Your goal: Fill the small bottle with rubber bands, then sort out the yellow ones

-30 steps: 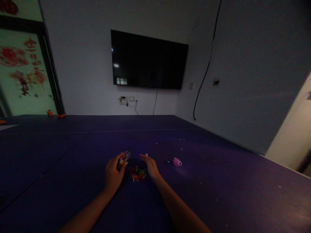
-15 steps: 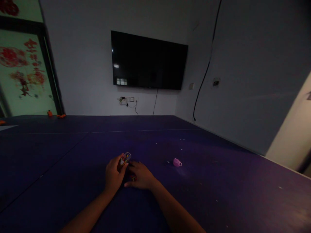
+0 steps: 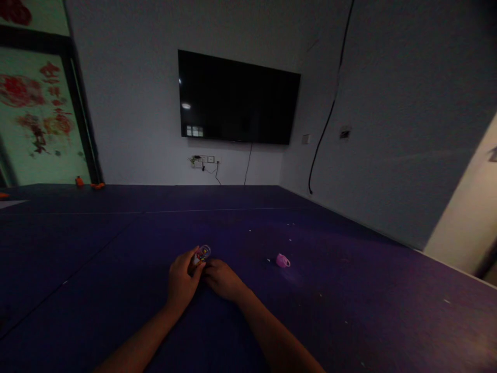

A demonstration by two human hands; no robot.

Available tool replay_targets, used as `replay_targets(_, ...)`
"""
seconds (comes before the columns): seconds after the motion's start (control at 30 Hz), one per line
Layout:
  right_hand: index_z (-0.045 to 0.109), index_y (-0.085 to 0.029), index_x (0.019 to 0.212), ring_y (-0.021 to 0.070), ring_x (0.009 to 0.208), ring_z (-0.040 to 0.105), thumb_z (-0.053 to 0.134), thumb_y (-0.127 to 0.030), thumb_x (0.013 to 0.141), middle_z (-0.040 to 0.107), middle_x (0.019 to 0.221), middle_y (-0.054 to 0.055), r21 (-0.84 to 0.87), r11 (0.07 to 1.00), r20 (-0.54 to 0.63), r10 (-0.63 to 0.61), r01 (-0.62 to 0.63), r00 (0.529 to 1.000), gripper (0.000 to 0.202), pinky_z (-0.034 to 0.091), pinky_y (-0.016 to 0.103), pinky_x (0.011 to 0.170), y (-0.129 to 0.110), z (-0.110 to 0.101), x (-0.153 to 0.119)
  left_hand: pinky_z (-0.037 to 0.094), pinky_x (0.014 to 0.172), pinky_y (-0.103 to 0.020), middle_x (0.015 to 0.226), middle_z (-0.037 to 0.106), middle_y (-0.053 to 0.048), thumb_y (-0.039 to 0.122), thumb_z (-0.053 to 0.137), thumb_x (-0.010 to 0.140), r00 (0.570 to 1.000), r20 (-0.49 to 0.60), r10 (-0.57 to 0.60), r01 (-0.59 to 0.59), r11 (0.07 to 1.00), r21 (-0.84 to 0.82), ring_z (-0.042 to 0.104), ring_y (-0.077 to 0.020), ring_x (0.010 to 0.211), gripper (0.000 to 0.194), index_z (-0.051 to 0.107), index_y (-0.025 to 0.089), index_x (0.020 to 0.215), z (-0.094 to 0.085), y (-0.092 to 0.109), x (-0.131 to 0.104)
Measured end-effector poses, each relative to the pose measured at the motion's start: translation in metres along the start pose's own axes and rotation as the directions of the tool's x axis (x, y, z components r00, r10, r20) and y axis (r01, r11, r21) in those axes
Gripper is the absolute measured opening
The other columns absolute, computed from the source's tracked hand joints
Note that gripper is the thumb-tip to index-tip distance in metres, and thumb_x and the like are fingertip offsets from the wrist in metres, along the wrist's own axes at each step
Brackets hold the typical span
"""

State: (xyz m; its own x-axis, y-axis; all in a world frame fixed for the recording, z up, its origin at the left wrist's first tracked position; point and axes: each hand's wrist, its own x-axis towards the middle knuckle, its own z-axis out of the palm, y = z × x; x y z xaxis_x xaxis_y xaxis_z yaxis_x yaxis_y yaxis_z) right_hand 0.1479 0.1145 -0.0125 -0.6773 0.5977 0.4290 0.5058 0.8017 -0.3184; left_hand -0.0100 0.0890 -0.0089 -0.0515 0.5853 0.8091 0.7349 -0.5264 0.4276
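Observation:
In the middle of the head view, my left hand (image 3: 183,274) grips a small clear container (image 3: 204,252) with colourful bits inside, tilted with its round rim toward the upper right. My right hand (image 3: 223,280) is right beside it, low over the dark blue-purple surface (image 3: 240,342). Its fingers are curled together close to the left fingertips, and whatever they hold is hidden. Off to the right lies a small pink cap with a loop (image 3: 283,260), touched by neither hand.
Small white specks (image 3: 290,240) are scattered around the pink cap. Orange objects (image 3: 98,185) sit at the far left edge by the door. A wall-mounted television (image 3: 238,98) and a hanging black cable (image 3: 324,132) are beyond the surface.
My right hand's fingers have drawn in from a spread pose to a curled one, and the small red thing seen under them is out of sight. My left hand has barely moved.

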Motion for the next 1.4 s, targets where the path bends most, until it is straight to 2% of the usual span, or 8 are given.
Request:
replay_targets(0.33, 0.066, -0.016, 0.093, 0.0199, 0.095, 0.057, 0.053, -0.012, 0.083, 0.065, 0.097, 0.009, -0.018, 0.999, -0.010, 0.045, -0.045, 0.999, 0.017, 0.043, 0.030, 0.085, -0.001, -0.004, 0.004, 0.050, 0.081, -0.043, 0.102, 0.069, -0.008, 0.028, 0.059, 0.081, 1.000, 0.018, -0.002, 0.002, 1.000, -0.004, 0.064, -0.0268, 0.092, 0.032, 0.061, 0.022, 0.112, -0.002, 0.003, 0.000)
replay_targets(0.57, 0.064, -0.017, 0.105, 0.0195, 0.098, 0.061, 0.049, -0.013, 0.084, 0.067, 0.107, 0.009, -0.018, 0.981, -0.015, 0.192, -0.192, 0.981, 0.026, 0.043, 0.027, 0.083, -0.006, -0.005, 0.010, 0.049, 0.083, -0.044, 0.102, 0.069, -0.008, 0.029, 0.059, 0.081, 1.000, 0.029, 0.001, -0.001, 1.000, -0.003, 0.064, -0.0269, 0.093, 0.031, 0.060, 0.022, 0.112, -0.003, 0.004, 0.000)
replay_targets(0.9, 0.069, -0.017, 0.076, 0.0230, 0.071, 0.065, 0.049, -0.022, 0.084, 0.071, 0.078, 0.012, -0.010, 0.923, -0.192, 0.376, -0.385, 0.906, 0.022, 0.042, 0.029, 0.064, 0.001, -0.001, 0.015, 0.049, 0.081, -0.043, 0.099, 0.069, -0.007, 0.028, 0.057, 0.082, 0.997, 0.039, 0.072, -0.073, 0.997, 0.013, 0.064, -0.0260, 0.089, 0.032, 0.061, 0.023, 0.113, -0.003, 0.005, 0.001)
replay_targets(1.07, 0.059, -0.018, 0.058, 0.0170, 0.056, 0.059, 0.033, -0.039, 0.094, 0.064, 0.060, 0.006, 0.108, 0.880, -0.356, 0.469, -0.463, 0.808, 0.048, 0.037, 0.025, 0.053, 0.010, -0.005, 0.014, 0.048, 0.082, -0.043, 0.101, 0.069, -0.007, 0.027, 0.055, 0.083, 0.989, 0.061, 0.138, -0.143, 0.986, 0.085, 0.063, -0.0262, 0.091, 0.036, 0.060, 0.025, 0.119, -0.006, 0.009, 0.001)
replay_targets(1.17, 0.044, -0.021, 0.049, 0.0129, 0.044, 0.048, 0.026, -0.056, 0.092, 0.049, 0.045, 0.001, 0.430, 0.796, -0.494, 0.602, -0.425, 0.628, 0.059, 0.033, 0.024, 0.045, 0.014, -0.007, 0.018, 0.048, 0.082, -0.042, 0.099, 0.068, -0.008, 0.024, 0.054, 0.082, 0.977, 0.111, 0.184, -0.198, 0.973, 0.122, 0.061, -0.0259, 0.092, 0.039, 0.060, 0.025, 0.121, -0.006, 0.011, -0.001)
replay_targets(1.27, 0.031, -0.024, 0.050, 0.0090, 0.034, 0.031, 0.034, -0.071, 0.082, 0.031, 0.037, -0.007, 0.867, 0.482, -0.402, 0.827, -0.128, 0.392, 0.058, 0.025, 0.023, 0.037, 0.015, -0.008, 0.022, 0.047, 0.082, -0.041, 0.098, 0.068, -0.007, 0.021, 0.055, 0.079, 0.948, 0.221, 0.230, -0.263, 0.955, 0.135, 0.060, -0.0257, 0.092, 0.044, 0.059, 0.027, 0.122, -0.005, 0.013, -0.004)
replay_targets(1.33, 0.027, -0.024, 0.052, 0.0076, 0.032, 0.024, 0.038, -0.072, 0.080, 0.025, 0.037, -0.009, 0.964, 0.259, -0.264, 0.893, 0.063, 0.366, 0.056, 0.022, 0.022, 0.034, 0.015, -0.010, 0.023, 0.047, 0.081, -0.041, 0.099, 0.067, -0.007, 0.019, 0.056, 0.076, 0.927, 0.276, 0.254, -0.299, 0.945, 0.136, 0.059, -0.0260, 0.092, 0.047, 0.060, 0.028, 0.122, -0.005, 0.016, -0.005)
replay_targets(1.4, 0.024, -0.024, 0.053, 0.0069, 0.032, 0.020, 0.040, -0.070, 0.081, 0.023, 0.038, -0.010, 0.977, 0.110, -0.175, 0.904, 0.184, 0.390, 0.056, 0.020, 0.021, 0.034, 0.015, -0.013, 0.022, 0.046, 0.080, -0.041, 0.100, 0.067, -0.006, 0.016, 0.056, 0.075, 0.910, 0.310, 0.277, -0.328, 0.936, 0.128, 0.059, -0.0261, 0.092, 0.049, 0.060, 0.029, 0.121, -0.005, 0.019, -0.006)
